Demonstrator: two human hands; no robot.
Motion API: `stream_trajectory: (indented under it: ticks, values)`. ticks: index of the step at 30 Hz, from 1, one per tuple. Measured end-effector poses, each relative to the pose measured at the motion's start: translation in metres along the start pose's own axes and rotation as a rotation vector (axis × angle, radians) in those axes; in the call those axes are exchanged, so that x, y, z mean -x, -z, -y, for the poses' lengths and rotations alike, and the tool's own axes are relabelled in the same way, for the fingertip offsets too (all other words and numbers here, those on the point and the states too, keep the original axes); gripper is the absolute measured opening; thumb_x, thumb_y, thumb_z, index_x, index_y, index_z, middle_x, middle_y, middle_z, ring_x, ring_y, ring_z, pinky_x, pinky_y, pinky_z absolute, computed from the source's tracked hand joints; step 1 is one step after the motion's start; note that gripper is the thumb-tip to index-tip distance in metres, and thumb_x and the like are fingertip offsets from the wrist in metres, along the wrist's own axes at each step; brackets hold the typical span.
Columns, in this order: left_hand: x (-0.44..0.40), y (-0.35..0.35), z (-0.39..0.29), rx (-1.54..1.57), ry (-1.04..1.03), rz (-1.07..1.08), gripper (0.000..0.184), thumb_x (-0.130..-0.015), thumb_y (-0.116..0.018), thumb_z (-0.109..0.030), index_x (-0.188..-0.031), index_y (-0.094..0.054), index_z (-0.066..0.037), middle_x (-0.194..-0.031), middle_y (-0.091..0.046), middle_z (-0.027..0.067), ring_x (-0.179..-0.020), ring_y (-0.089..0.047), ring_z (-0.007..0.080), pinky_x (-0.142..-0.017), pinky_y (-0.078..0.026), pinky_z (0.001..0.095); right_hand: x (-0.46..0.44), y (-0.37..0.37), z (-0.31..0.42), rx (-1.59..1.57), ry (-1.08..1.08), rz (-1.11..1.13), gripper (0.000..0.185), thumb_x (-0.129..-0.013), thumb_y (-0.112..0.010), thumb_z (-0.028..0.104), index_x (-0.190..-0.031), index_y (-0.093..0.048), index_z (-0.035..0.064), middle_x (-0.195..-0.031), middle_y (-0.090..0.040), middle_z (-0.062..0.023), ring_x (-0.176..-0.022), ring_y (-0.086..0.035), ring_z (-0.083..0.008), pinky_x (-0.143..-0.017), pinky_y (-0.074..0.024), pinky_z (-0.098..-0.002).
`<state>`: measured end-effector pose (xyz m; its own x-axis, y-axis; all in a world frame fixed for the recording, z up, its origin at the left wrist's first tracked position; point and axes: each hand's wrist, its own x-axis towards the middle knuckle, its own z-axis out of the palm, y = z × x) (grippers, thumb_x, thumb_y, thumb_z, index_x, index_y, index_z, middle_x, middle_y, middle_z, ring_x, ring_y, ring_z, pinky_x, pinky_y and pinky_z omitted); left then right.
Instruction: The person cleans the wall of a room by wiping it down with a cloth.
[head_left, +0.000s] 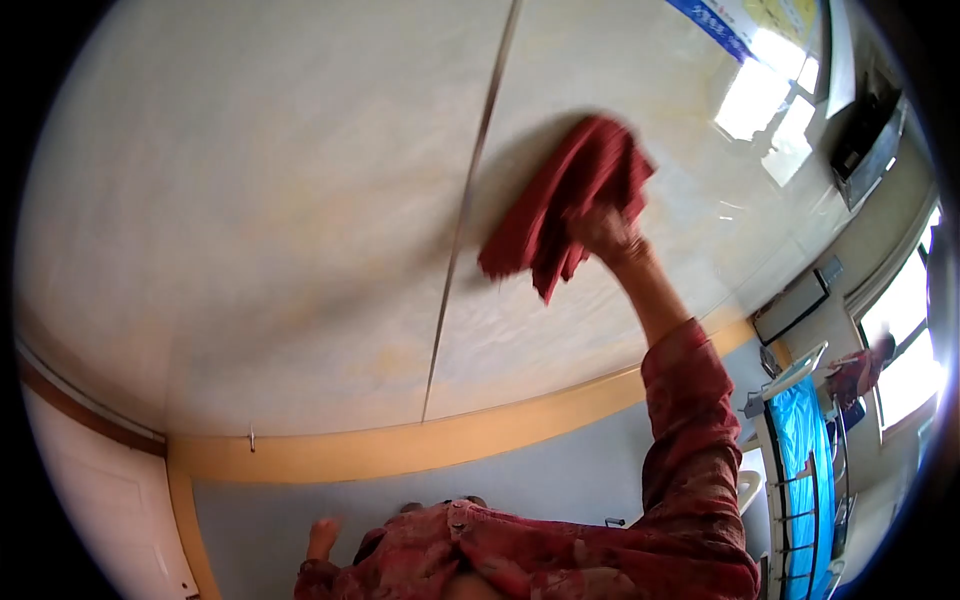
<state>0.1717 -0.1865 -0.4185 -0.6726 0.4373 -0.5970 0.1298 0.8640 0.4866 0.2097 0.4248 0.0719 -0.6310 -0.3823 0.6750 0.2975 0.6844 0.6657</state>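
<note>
My right hand [605, 232] is closed on a dark red cloth [575, 200] at the upper middle of the view. The cloth lies against a pale, glossy wall panel [300, 200], to the right of a thin dark seam, and its lower corners hang loose. My right arm, in a red patterned sleeve, is stretched out. Low on the left, beside my body, is my left hand [323, 532], small and blurred. It is away from the cloth, and its fingers cannot be made out.
A small hook [252, 440] sits on the yellow trim [400, 455] below the panel. On the right are a bed with a blue cover [800, 450], a wall-mounted screen [868, 140] and a person in red [858, 375] near a bright window. A white door [100, 480] stands at the lower left.
</note>
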Motion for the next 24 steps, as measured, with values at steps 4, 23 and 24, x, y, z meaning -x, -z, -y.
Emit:
stream_trajectory:
  ticks: [4, 23, 24]
  values:
    - [0.059, -0.023, 0.099, -0.882, -0.054, 0.391, 0.019, -0.082, -0.049, -0.017, -0.087, -0.064, -0.005, -0.084, -0.062, 0.0158, -0.07, -0.059, 0.0288, -0.065, -0.048, 0.0392, -0.085, 0.026, 0.005, -0.308, -0.475, 0.177, 0.032, -0.078, -0.05, 0.025, -0.097, -0.06, 0.0022, -0.085, -0.057, -0.0221, -0.079, -0.054, -0.0388, -0.067, -0.0389, -0.0496]
    - [0.014, 0.017, -0.065, 0.106, -0.159, -0.278, 0.032, -0.078, -0.05, -0.029, -0.099, -0.061, -0.008, -0.092, -0.061, 0.018, -0.087, -0.057, 0.0362, -0.077, -0.046, 0.0428, -0.18, 0.055, 0.07, -0.286, -0.051, -0.023, 0.025, -0.083, -0.05, 0.02, -0.101, -0.058, 0.0045, -0.087, -0.06, -0.0164, -0.079, -0.059, -0.0312, -0.07, -0.0464, -0.0421]
    - [0.017, 0.017, -0.063, 0.106, -0.154, -0.29, 0.032, -0.078, -0.05, -0.029, -0.099, -0.061, -0.008, -0.092, -0.061, 0.018, -0.087, -0.057, 0.0362, -0.077, -0.046, 0.0428, -0.194, 0.062, 0.065, -0.497, -0.328, 0.206, 0.021, -0.082, -0.05, 0.019, -0.092, -0.062, 0.0044, -0.078, -0.061, -0.017, -0.073, -0.059, -0.033, -0.065, -0.046, -0.0438]
